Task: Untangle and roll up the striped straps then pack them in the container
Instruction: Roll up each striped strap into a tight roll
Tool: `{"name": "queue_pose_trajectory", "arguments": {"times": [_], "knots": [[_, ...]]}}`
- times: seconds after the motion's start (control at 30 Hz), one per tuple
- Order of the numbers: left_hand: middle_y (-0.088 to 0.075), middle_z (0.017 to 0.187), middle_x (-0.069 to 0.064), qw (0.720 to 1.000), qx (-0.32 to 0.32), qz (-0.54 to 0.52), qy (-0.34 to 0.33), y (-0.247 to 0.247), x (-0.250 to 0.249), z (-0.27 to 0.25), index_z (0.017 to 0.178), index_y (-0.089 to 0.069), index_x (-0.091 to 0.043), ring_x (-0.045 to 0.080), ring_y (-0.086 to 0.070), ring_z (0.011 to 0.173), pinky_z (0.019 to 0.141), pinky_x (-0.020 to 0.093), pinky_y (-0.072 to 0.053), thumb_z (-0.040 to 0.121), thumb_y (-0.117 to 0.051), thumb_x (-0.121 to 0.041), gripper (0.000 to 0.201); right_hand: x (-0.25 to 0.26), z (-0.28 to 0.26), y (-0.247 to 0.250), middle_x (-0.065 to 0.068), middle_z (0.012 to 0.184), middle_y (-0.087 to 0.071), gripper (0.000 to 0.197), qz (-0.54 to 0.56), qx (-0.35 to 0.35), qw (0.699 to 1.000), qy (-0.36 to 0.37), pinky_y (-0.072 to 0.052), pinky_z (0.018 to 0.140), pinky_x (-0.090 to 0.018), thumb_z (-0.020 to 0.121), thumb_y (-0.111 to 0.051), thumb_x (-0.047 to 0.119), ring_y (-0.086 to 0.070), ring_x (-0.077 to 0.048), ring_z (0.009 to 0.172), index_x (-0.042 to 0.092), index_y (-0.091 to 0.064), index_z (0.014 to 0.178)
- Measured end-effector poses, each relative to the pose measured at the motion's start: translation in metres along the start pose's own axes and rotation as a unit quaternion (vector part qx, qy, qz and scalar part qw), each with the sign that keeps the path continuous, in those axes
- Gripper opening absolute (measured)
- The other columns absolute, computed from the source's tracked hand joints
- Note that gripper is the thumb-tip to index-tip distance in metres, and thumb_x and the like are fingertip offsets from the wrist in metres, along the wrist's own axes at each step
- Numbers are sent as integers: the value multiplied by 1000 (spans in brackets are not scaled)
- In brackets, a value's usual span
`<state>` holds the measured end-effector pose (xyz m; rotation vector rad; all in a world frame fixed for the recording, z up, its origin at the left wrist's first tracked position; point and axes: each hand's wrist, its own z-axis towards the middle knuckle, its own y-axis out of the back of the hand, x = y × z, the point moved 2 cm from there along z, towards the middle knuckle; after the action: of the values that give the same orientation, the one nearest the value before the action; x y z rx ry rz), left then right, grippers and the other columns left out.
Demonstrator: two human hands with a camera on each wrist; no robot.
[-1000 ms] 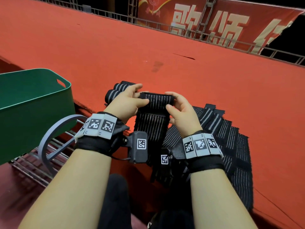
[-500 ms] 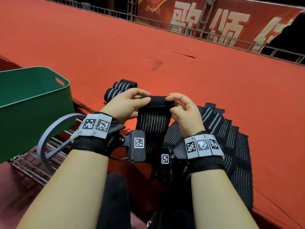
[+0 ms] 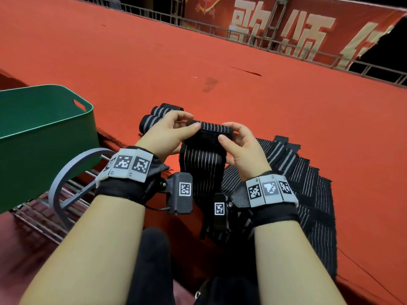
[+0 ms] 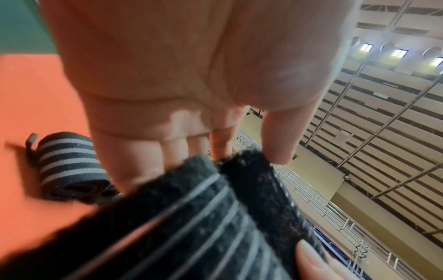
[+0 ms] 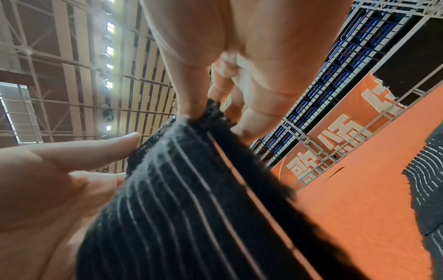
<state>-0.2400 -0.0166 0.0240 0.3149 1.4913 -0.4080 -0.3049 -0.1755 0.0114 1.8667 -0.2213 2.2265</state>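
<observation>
A black strap with thin grey stripes (image 3: 203,159) hangs down between my hands, its top end folded over into the start of a roll (image 3: 210,127). My left hand (image 3: 174,130) pinches the left end of that fold, thumb in front and fingers behind. My right hand (image 3: 236,142) pinches the right end the same way. In the left wrist view the folded strap edge (image 4: 242,170) sits under the fingertips (image 4: 278,149); in the right wrist view the strap (image 5: 191,189) fills the middle. Two rolled straps (image 3: 154,116) lie on the red surface just beyond my left hand. The green container (image 3: 41,137) stands at the left.
A pile of flat striped straps (image 3: 306,190) lies spread on the red surface (image 3: 242,95) to the right of my hands. A metal rail (image 3: 275,44) and a red banner (image 3: 286,29) run along the far edge. A wire rack (image 3: 44,216) sits below the container.
The strap's top end was a rolled tube, then lay flat and black between my fingers; now it is folded over again with stripes showing. Both hands stayed in place.
</observation>
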Motion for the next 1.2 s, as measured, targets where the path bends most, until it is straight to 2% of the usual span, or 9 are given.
{"name": "queue_pose_trajectory", "arguments": {"times": [0.13, 0.27, 0.4, 0.57, 0.73, 0.83, 0.93, 1.07, 1.2], "knots": [[-61, 110, 1, 999, 25, 28, 34, -4, 3, -1, 104, -56, -25, 11, -63, 93, 75, 28, -52, 94, -51, -35, 15, 1, -1, -1, -1, 106, -56, 33, -22, -6, 999, 34, -49, 93, -51, 87, -58, -1, -57, -20, 98, 31, -55, 95], [-59, 97, 1, 1000, 24, 12, 12, -5, 1, -3, 96, -57, -26, 13, -63, 83, 71, 26, -53, 94, -52, -20, 8, 2, -2, 0, 2, 103, -56, 33, -3, 2, 1000, 26, -49, 95, -47, 86, -55, -6, -57, -15, 93, 27, -53, 94], [-58, 101, 4, 999, 32, -10, -10, -2, 0, -3, 92, -60, -23, 18, -62, 91, 80, 32, -54, 90, -55, -2, 22, 1, 0, 0, 0, 119, -52, 17, 53, -9, 998, -35, -51, 91, -44, 94, -54, 19, -59, -21, 106, 29, -51, 108], [-55, 109, 11, 999, 42, -8, -20, -1, -2, -7, 89, -60, -20, 23, -60, 97, 91, 38, -52, 84, -56, 11, 31, -6, -1, -3, 1, 121, -59, 33, -6, -18, 996, -91, -54, 85, -39, 94, -48, 43, -64, -20, 101, 27, -48, 123], [-55, 109, 8, 999, 42, -21, -8, -1, -1, -7, 96, -59, -22, 21, -59, 99, 91, 36, -51, 84, -56, 10, 34, -2, -2, 0, 2, 99, -62, 22, 43, -20, 996, -71, -53, 87, -41, 95, -53, 20, -63, -20, 97, 25, -49, 116], [-55, 116, 5, 999, 21, -36, 18, 0, 2, -5, 111, -54, -24, 19, -58, 108, 90, 36, -50, 88, -60, -7, 30, 2, -5, -1, -9, 112, -57, 27, 34, 5, 998, -43, -53, 87, -42, 93, -53, 6, -59, -22, 103, 31, -50, 105], [-54, 119, 1, 998, 11, -34, 58, 0, 5, -4, 120, -49, -22, 13, -60, 101, 81, 34, -53, 91, -58, -25, 30, 3, -8, -3, -4, 113, -53, 38, 31, 21, 999, -4, -51, 86, -45, 90, -49, -8, -57, -16, 96, 29, -47, 102], [-61, 100, -3, 996, 30, -12, 88, -3, 8, -8, 114, -52, -19, 6, -62, 76, 55, 23, -52, 94, -51, -30, 23, 2, -7, -4, 5, 109, -55, 46, 21, 24, 999, 16, -47, 92, -47, 84, -44, -18, -55, -11, 92, 26, -47, 97], [-60, 95, -3, 997, 26, -15, 67, 0, 5, -10, 99, -55, -22, 10, -62, 81, 66, 27, -54, 93, -54, -17, 8, 4, -9, -7, 5, 110, -54, 45, 42, 33, 999, 9, -50, 83, -39, 81, -38, -22, -56, -10, 89, 21, -47, 91]]}}
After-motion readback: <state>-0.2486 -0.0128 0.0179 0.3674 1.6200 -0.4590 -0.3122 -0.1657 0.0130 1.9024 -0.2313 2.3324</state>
